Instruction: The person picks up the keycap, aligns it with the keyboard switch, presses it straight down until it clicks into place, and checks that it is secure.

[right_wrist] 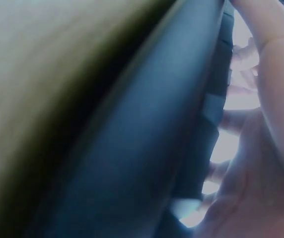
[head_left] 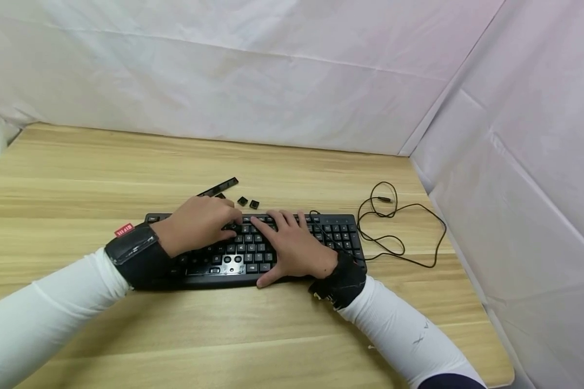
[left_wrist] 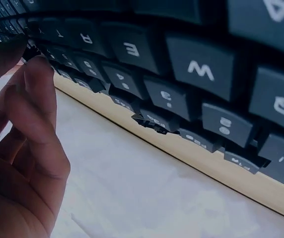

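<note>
A black keyboard (head_left: 255, 248) lies on the wooden table, several keycaps gone from its lower rows, where a shiny plate (head_left: 226, 265) shows. My left hand (head_left: 199, 222) is over its upper left part. In the left wrist view, thumb and index finger pinch a small black keycap (left_wrist: 31, 52) at the number rows, beyond the T and Y keys. My right hand (head_left: 294, 246) rests spread across the keyboard's right half, thumb at the front edge. Up close in the right wrist view, the keyboard's front edge (right_wrist: 132, 134) runs beside the palm.
Behind the keyboard lie a long black space bar (head_left: 221, 187) and several loose keycaps (head_left: 254, 205), partly overlapped by the left hand. The keyboard's cable (head_left: 440, 237) loops over the table at right. White fabric walls (head_left: 253, 81) stand behind and beside the table.
</note>
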The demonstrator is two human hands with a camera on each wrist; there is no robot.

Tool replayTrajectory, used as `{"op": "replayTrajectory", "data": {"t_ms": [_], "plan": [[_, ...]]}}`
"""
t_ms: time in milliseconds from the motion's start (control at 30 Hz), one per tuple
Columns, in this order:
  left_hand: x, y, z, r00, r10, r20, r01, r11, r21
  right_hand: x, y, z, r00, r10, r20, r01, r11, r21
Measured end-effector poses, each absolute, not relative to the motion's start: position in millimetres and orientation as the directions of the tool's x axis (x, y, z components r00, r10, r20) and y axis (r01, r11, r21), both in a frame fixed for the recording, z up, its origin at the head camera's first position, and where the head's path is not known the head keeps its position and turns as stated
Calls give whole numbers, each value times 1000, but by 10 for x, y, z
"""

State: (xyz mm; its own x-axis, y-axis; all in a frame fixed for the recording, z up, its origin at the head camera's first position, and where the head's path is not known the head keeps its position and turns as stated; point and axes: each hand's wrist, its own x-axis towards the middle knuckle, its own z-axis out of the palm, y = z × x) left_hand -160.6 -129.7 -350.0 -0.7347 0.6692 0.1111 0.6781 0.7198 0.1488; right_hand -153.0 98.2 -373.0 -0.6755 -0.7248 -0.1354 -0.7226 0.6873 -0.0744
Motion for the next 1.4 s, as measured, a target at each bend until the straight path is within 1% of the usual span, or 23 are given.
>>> {"op": "replayTrajectory", "data": {"t_ms": [133, 267, 367, 500, 733, 1033, 1400], "plan": [[-1564, -1297, -3486, -724, 678, 126, 689, 705, 166, -1536, 988, -3713, -683, -718, -136, -716, 694, -74], [-1463, -1294, -3482, -695, 707, 133, 718, 671, 184, -1544, 983, -3723, -677, -724, -135, -722, 688, -71], [-1374, -1280, -3489, -674, 729, 118, 736, 649, 194, -1543, 977, -3742, -669, -731, -135, -730, 680, -69], [-1295, -1254, -3501, -666, 741, 82, 739, 641, 208, -1540, 977, -3756, -663, -736, -137, -733, 675, -81], [-1247, -1234, -3515, -645, 760, 82, 757, 621, 205, -1542, 992, -3745, -667, -734, -129, -730, 678, -87], [-1223, -1240, -3583, -634, 764, 122, 770, 609, 191, -1550, 990, -3754, -665, -736, -130, -731, 676, -90], [-1179, -1179, -3590, -657, 745, 110, 752, 640, 160, -1550, 981, -3757, -668, -732, -133, -727, 681, -95]]}}
